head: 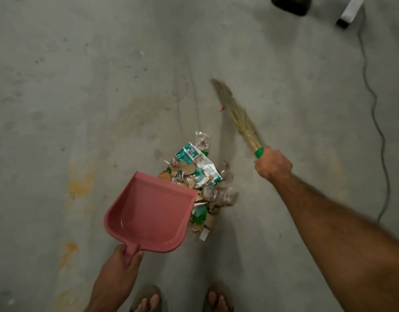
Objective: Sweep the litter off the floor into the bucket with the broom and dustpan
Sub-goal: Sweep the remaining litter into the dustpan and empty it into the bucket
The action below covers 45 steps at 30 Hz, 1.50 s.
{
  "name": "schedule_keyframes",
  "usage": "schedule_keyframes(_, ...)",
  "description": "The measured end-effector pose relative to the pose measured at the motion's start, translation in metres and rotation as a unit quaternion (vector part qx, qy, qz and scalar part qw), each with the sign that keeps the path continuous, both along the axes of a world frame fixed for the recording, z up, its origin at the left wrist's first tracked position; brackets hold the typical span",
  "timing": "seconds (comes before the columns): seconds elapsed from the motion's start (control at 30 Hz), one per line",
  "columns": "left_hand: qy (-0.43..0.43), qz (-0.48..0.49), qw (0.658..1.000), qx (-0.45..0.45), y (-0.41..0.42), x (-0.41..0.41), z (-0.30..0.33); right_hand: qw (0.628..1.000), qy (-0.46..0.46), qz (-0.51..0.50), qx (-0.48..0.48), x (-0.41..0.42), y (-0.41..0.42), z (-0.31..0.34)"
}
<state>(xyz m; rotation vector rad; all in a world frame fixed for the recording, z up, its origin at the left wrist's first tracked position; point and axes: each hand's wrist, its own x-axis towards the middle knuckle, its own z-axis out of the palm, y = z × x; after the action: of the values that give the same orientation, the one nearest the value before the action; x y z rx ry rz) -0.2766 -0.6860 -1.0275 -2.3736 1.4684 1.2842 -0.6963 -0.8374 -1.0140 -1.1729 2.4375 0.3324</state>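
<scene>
A pile of litter point(201, 183), made of dry leaves, torn teal-and-white wrappers and clear plastic, lies on the grey concrete floor. My left hand point(124, 262) grips the handle of a pink dustpan point(149, 212), whose open lip sits at the pile's left edge with nothing in the pan. My right hand point(272, 165) grips the green handle of a straw broom point(234, 111). The broom's bristles point up and left, beyond the pile and apart from it. No bucket is in view.
A black object point(290, 4) and a white-and-black object point(349, 13) sit at the top right. A dark cable point(374, 104) snakes down the right side of the floor. My sandalled feet point(182, 299) stand at the bottom edge. Yellow stains point(79, 183) mark the floor on the left.
</scene>
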Motion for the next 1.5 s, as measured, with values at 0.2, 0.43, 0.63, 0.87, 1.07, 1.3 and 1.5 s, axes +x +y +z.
schedule_keyframes(0.2, -0.011, -0.044, 0.999, -0.004, 0.0, -0.007, -0.022, 0.996, 0.009, 0.072, 0.042, -0.02, 0.058, -0.009)
schedule_keyframes(0.43, -0.049, -0.071, 0.995, 0.045, 0.014, -0.001, -0.018, 0.99, -0.017, 0.124, 0.071, 0.008, 0.232, 0.032)
schedule_keyframes(0.63, -0.062, -0.114, 0.99, 0.049, 0.014, 0.009, -0.024, 0.998, -0.029, 0.027, -0.041, 0.043, 0.313, 0.056)
schedule_keyframes(0.87, -0.092, -0.141, 0.984, 0.059, 0.0, 0.016, -0.039, 0.995, -0.056, -0.032, -0.08, 0.067, 0.248, 0.035)
schedule_keyframes(1.07, -0.106, -0.178, 0.977, 0.059, -0.015, 0.019, -0.046, 0.995, -0.085, 0.003, 0.054, 0.061, 0.19, 0.012)
schedule_keyframes(1.3, -0.103, -0.19, 0.976, 0.037, -0.023, 0.03, -0.042, 0.995, -0.091, -0.043, -0.026, 0.098, 0.307, 0.062)
schedule_keyframes(1.5, -0.142, -0.218, 0.964, 0.05, -0.017, 0.058, -0.046, 0.993, -0.07, -0.072, -0.069, 0.106, 0.313, 0.05)
